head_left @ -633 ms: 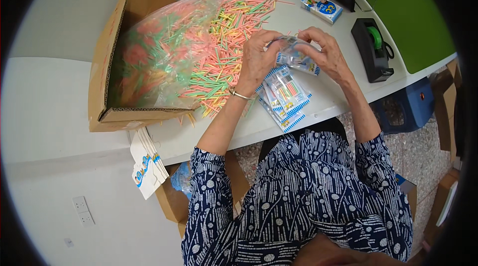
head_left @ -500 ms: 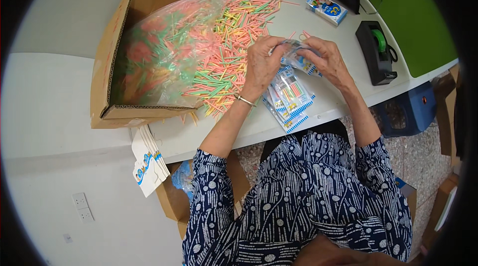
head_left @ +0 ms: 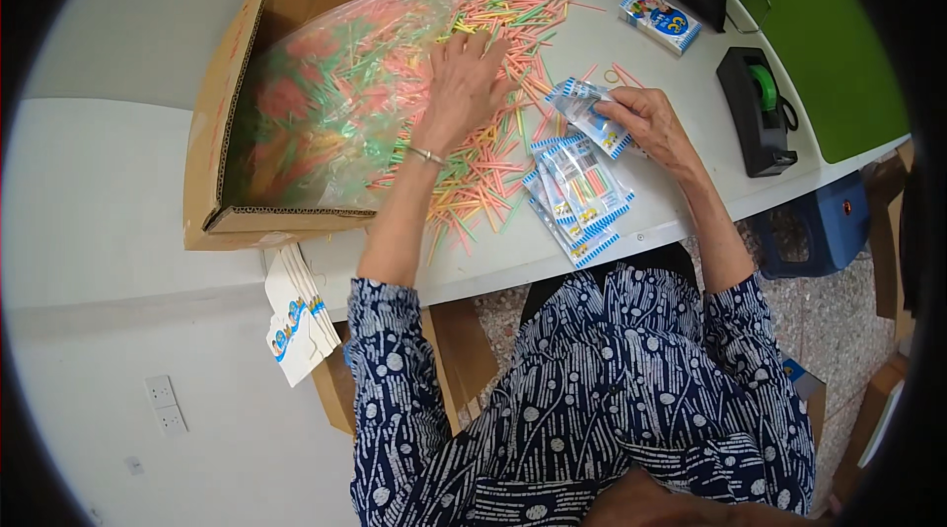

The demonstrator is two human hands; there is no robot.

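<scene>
My left hand (head_left: 462, 93) lies spread, fingers apart, on a heap of thin coloured sticks (head_left: 488, 157) spilling over the white table (head_left: 631, 53). The sticks pour from a clear plastic bag (head_left: 340, 108) lying in a tipped cardboard box (head_left: 232, 132). My right hand (head_left: 646, 122) holds a small clear packet with a blue edge (head_left: 590, 114) just above the table. A stack of filled packets (head_left: 577, 193) lies near the table's front edge, below and left of my right hand.
A black tape dispenser with a green roll (head_left: 755, 108) stands at the right. Small blue printed boxes (head_left: 659, 19) lie at the back. Folded white cartons (head_left: 296, 315) hang off the table's left front. A blue stool (head_left: 819, 231) sits on the floor.
My left hand has let go of the packet and reached left onto the stick heap. My right hand keeps the packet alone.
</scene>
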